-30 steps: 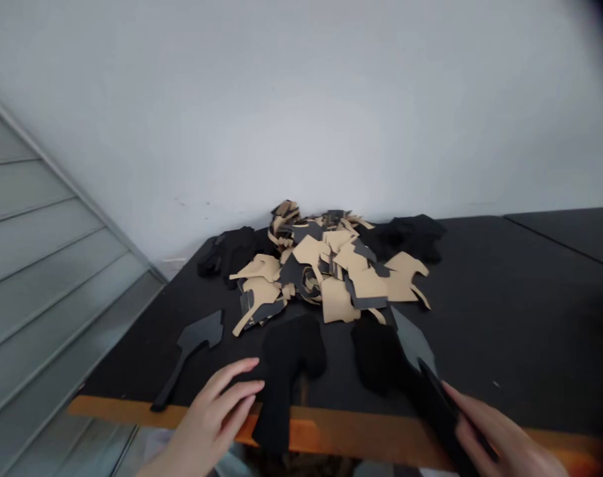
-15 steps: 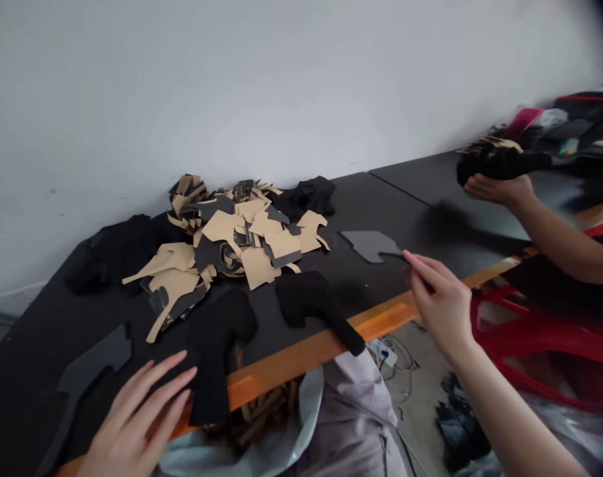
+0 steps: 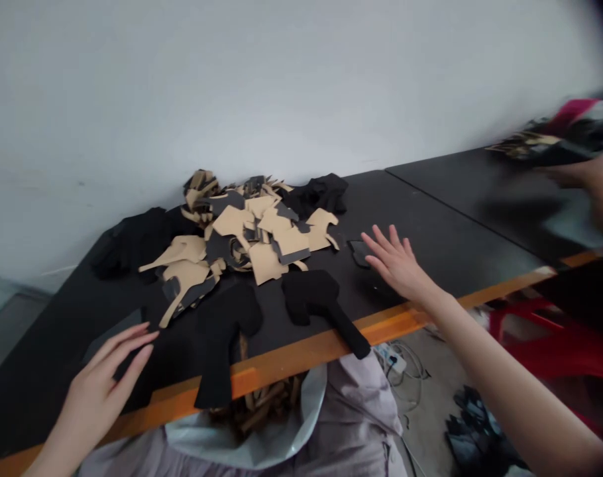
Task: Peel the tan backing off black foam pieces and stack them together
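Note:
My right hand is spread with its palm down over a flat dark grey piece; the hand hides most of it. To the left, my left hand has its fingers stretched out over another dark grey, axe-shaped flat piece, partly covered. Whether those fingers touch it I cannot tell. Between the hands lie two soft-looking black axe-shaped pieces, one on the left and one on the right. Their handles stick out over the table's front edge.
A heap of tan and dark cut pieces lies mid-table, with black cloth bundles beside it. Below the orange edge hangs a bag of scraps. A co-worker's hand and a red stool are at right.
My right hand has let go of the grey piece's narrow end and spread over the piece. My left hand has moved left. The co-worker's hand is farther right, and the view has shifted slightly.

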Motion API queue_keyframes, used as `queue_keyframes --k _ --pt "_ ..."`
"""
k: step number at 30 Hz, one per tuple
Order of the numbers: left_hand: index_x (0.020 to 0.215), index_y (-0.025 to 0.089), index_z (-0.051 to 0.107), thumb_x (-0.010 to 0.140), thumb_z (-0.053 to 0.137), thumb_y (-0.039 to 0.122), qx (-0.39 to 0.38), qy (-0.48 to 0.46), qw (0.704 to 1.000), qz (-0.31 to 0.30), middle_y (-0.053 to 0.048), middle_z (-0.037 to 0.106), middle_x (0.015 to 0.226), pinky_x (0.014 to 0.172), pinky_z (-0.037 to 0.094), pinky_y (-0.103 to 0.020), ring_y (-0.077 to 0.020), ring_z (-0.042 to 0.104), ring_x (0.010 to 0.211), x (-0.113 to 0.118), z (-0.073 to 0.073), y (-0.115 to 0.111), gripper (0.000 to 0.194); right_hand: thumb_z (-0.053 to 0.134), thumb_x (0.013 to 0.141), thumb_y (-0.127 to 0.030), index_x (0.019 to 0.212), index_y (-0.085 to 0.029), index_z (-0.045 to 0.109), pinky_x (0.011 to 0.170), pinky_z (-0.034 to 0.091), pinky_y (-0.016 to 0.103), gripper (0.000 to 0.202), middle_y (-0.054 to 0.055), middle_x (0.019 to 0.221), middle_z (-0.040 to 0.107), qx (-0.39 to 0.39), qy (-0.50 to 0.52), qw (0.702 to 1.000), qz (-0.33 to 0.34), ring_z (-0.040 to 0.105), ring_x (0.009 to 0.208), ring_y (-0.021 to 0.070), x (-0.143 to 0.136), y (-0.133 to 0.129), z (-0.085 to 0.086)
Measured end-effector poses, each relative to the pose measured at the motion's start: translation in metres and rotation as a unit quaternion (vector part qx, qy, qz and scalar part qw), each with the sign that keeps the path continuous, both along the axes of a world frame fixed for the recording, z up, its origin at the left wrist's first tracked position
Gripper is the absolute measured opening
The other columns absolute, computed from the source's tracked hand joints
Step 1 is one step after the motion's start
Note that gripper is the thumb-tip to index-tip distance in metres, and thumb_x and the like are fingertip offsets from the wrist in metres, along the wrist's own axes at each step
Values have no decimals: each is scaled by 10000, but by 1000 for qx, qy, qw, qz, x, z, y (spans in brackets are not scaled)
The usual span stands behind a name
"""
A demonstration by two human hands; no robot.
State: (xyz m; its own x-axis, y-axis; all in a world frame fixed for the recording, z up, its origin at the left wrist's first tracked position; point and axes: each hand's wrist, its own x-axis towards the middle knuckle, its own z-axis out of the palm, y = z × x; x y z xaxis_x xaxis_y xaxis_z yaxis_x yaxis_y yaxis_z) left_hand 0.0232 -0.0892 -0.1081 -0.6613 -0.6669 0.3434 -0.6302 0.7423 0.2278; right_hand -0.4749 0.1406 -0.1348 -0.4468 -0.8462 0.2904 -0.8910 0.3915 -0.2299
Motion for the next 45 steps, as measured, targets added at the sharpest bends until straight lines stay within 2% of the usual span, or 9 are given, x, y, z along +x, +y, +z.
queue_keyframes --k 6,10,19,23,29,32,34,39,45 --pt "1086 195 642 920 448 429 40 3 999 22 -86 608 1227 915 513 -313 -213 589 1132 -23 29 -4 347 404 960 -405 1428 -293 441 1061 189 686 483 89 1487 384 41 -20 997 60 294 1396 370 -38 -21 -45" --pt "1024 150 661 929 413 423 32 -39 999 8 -106 672 1060 916 500 -361 -213 634 994 -56 40 -24 381 410 967 -423 1413 -314 464 1042 239 649 463 125 1436 453 1 -33 998 45 347 1370 364 -66 -22 -57" --pt "1126 77 610 896 501 386 8 -89 996 14 -195 652 1090 898 483 -372 -292 621 1031 -121 7 -80 401 408 906 -595 1315 -162 588 1082 323 545 622 188 1407 470 -131 -15 991 26 325 1382 368 -75 -23 -64" --pt "979 127 678 870 501 274 16 -69 997 31 -149 697 923 820 485 -324 -260 664 897 -114 14 -81 254 313 952 -548 1319 -159 578 1111 349 478 597 154 1383 507 -214 19 976 22 364 1377 296 -35 -12 -29" --pt "933 161 640 863 462 360 27 105 988 105 -82 691 875 807 494 -305 -217 663 863 -75 63 -63 276 407 972 -295 1321 -244 576 1149 331 465 391 80 1354 542 -321 22 947 -1 443 1327 268 62 9 21" --pt "905 180 537 849 485 422 171 251 947 105 -18 629 781 650 517 -224 -123 618 674 -67 77 -32 254 493 935 -265 1182 -274 658 1067 426 482 297 67 1267 604 -323 -57 944 39 568 1187 276 118 13 23" --pt "831 200 468 771 608 453 340 342 872 80 33 543 682 561 503 -202 -86 546 563 -71 75 0 296 543 914 -306 1134 -277 671 967 513 450 256 61 1214 639 -285 -188 937 69 624 1096 260 155 10 21" --pt "795 183 496 752 687 436 526 295 797 -26 58 515 629 499 436 -147 -53 509 532 -88 48 79 319 626 841 -498 1245 -196 611 754 590 344 505 111 1138 676 -195 -624 743 140 682 956 241 224 -9 26" --pt "1134 246 575 775 727 318 347 216 906 -108 -2 660 1117 855 474 -191 -110 617 995 -99 52 106 397 617 834 -398 840 -120 715 572 477 218 295 57 794 706 -136 -533 819 161 615 666 150 246 -17 30"
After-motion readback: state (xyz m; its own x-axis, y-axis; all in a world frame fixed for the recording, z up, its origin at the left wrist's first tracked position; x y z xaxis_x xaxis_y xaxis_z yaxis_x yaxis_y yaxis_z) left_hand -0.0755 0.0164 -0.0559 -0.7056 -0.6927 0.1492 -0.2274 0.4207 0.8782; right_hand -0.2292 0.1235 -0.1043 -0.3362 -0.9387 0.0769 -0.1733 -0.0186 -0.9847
